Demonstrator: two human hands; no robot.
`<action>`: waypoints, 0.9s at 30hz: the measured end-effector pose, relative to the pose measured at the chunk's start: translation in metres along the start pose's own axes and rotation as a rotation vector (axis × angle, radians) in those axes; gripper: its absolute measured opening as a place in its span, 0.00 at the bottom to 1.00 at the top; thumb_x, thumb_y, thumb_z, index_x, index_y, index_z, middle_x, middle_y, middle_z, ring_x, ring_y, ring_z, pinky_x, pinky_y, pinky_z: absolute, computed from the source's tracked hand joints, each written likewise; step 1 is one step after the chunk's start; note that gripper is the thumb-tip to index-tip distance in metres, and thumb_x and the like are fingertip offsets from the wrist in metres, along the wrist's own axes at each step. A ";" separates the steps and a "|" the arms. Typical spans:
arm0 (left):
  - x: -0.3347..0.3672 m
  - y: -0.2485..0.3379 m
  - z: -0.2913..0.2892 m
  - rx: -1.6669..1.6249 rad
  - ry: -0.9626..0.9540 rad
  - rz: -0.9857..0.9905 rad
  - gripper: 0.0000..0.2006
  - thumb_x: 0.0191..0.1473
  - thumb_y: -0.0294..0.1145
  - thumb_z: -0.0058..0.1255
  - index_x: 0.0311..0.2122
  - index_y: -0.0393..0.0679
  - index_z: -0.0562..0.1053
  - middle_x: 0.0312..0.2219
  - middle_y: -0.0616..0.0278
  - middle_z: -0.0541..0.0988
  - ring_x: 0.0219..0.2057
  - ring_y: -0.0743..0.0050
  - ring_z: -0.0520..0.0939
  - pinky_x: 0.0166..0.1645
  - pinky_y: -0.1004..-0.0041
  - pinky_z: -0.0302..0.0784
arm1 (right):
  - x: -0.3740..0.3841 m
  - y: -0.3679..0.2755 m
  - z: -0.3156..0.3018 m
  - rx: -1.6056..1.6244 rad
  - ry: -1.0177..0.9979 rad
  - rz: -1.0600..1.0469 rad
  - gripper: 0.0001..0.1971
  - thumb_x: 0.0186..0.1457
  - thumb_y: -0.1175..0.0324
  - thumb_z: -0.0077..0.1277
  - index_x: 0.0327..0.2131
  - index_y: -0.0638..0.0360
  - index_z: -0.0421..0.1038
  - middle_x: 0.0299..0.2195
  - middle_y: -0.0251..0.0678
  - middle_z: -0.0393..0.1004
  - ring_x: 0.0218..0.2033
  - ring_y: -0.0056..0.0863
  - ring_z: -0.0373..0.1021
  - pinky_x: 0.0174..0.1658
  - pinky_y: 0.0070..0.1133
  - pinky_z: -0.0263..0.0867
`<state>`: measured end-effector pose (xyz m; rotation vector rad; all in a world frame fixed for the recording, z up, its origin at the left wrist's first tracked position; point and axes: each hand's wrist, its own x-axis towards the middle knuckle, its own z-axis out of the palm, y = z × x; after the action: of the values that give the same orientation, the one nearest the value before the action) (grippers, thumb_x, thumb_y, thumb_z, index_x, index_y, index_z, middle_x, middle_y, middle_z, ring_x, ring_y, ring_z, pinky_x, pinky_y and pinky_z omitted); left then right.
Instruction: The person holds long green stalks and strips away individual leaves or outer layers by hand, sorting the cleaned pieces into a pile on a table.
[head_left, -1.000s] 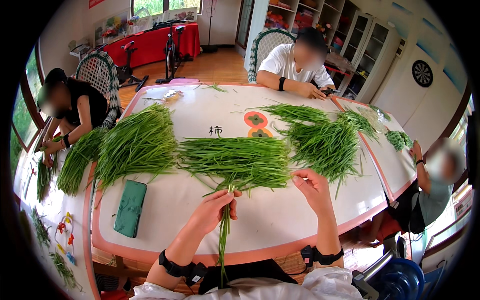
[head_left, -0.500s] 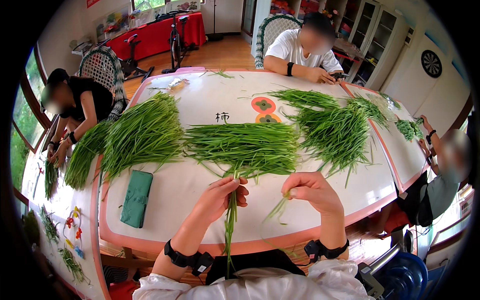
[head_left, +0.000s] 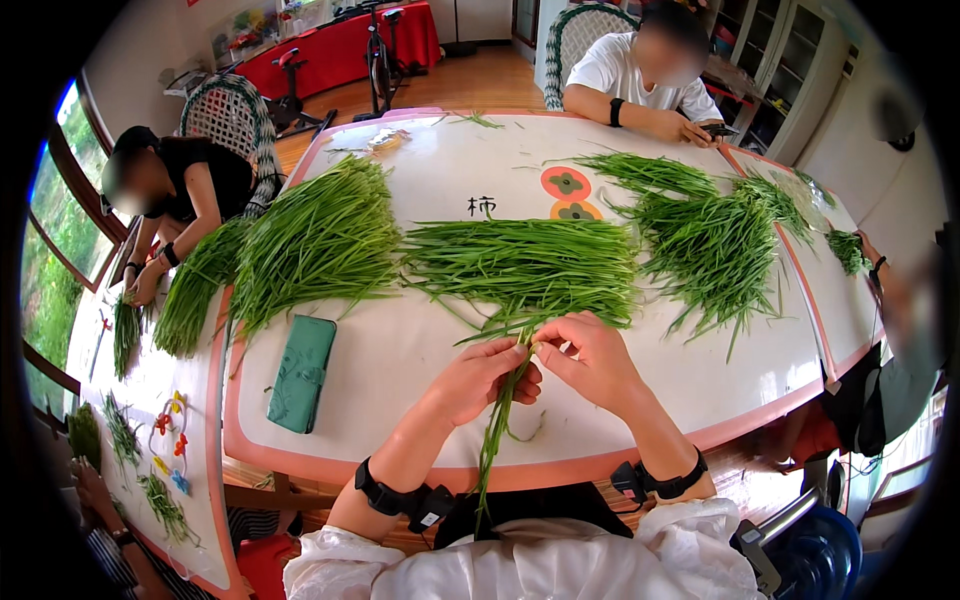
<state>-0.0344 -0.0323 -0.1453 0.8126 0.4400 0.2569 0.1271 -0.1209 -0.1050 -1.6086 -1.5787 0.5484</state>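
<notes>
My left hand [head_left: 480, 382] is closed around a few long green chives [head_left: 490, 445], whose leaves hang down toward my lap. At their pale upper ends my right hand [head_left: 592, 362] pinches with thumb and forefinger, close against the left fingertips. A thin loose strand shows below the hands. Just beyond them a wide heap of chives [head_left: 520, 262] lies crosswise on the white table [head_left: 400, 420]. Larger heaps flank it, one at the left [head_left: 315, 240] and one at the right [head_left: 712, 250].
A green wallet-like case [head_left: 301, 373] lies at my left. A side table [head_left: 205, 500] holds scraps and colourful small pieces. One co-worker [head_left: 190, 200] bends over chives at the left; another [head_left: 650, 80] sits opposite with a phone. Further people are at the right and lower left edges.
My right hand has moved left to meet the left hand at the chives' upper ends. The loose strands it held apart no longer show in it. The whole view has shifted slightly.
</notes>
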 end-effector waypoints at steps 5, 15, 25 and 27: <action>0.001 -0.001 -0.001 0.003 0.011 0.012 0.10 0.58 0.33 0.38 0.36 0.37 0.67 0.27 0.61 0.73 0.28 0.71 0.76 0.36 0.69 0.75 | 0.001 0.004 0.005 -0.030 0.047 -0.052 0.07 0.47 0.68 0.50 0.30 0.60 0.70 0.24 0.35 0.71 0.28 0.33 0.65 0.34 0.25 0.60; 0.002 0.002 -0.003 -0.128 0.156 0.117 0.10 0.57 0.32 0.39 0.39 0.37 0.67 0.28 0.58 0.73 0.30 0.67 0.76 0.37 0.68 0.75 | -0.023 0.011 0.023 0.625 -0.160 0.376 0.22 0.53 0.60 0.49 0.48 0.62 0.63 0.29 0.30 0.73 0.27 0.15 0.66 0.27 0.16 0.64; 0.001 0.007 -0.004 -0.194 0.219 0.246 0.09 0.57 0.32 0.39 0.38 0.38 0.66 0.29 0.58 0.73 0.31 0.65 0.76 0.39 0.66 0.74 | -0.057 0.006 0.047 0.523 -0.426 0.452 0.13 0.54 0.63 0.48 0.32 0.65 0.71 0.21 0.30 0.72 0.21 0.15 0.66 0.25 0.16 0.63; 0.000 0.008 -0.005 -0.194 0.219 0.256 0.09 0.57 0.32 0.39 0.38 0.38 0.66 0.29 0.58 0.73 0.32 0.65 0.76 0.40 0.66 0.74 | -0.062 0.005 0.045 0.498 -0.454 0.496 0.13 0.54 0.63 0.47 0.27 0.65 0.71 0.18 0.30 0.71 0.20 0.15 0.66 0.25 0.16 0.61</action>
<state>-0.0366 -0.0242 -0.1426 0.6515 0.5077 0.6218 0.0878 -0.1697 -0.1491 -1.5354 -1.1840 1.5319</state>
